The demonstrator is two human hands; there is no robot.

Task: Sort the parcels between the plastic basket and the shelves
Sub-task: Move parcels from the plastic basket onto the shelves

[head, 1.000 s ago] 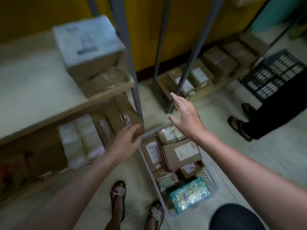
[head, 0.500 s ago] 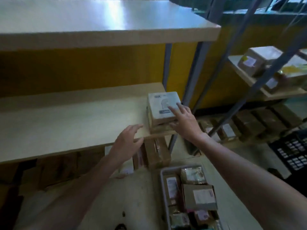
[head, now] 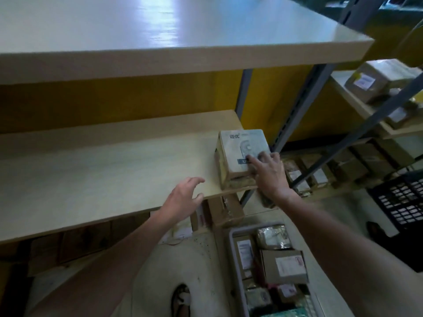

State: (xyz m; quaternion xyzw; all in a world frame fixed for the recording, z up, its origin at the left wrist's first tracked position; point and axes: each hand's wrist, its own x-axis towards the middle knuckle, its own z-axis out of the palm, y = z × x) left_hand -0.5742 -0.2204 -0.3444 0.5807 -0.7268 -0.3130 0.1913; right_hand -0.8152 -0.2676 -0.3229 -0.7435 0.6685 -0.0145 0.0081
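Observation:
A white-topped box (head: 240,149) sits on a flatter brown parcel at the right end of the middle wooden shelf (head: 103,170). My right hand (head: 267,172) lies on the box's near right corner, fingers spread over its top. My left hand (head: 183,197) hovers open at the shelf's front edge, left of the box, holding nothing. On the floor at the lower right stands the grey plastic basket (head: 231,252), filled with several parcels, among them a brown labelled carton (head: 283,266) and a foil-wrapped packet (head: 272,236).
The upper shelf (head: 160,30) overhangs the middle one. Grey steel uprights (head: 295,115) stand right of the box. More cartons sit under the shelf (head: 226,211) and on the neighbouring rack (head: 375,81). A black crate (head: 402,200) is at the right. My sandalled foot (head: 180,300) is below.
The view rose from the floor and basket to the shelves. My right hand moved from above the basket onto the white-topped box. My left hand left the carton under the shelf and rose to the shelf edge.

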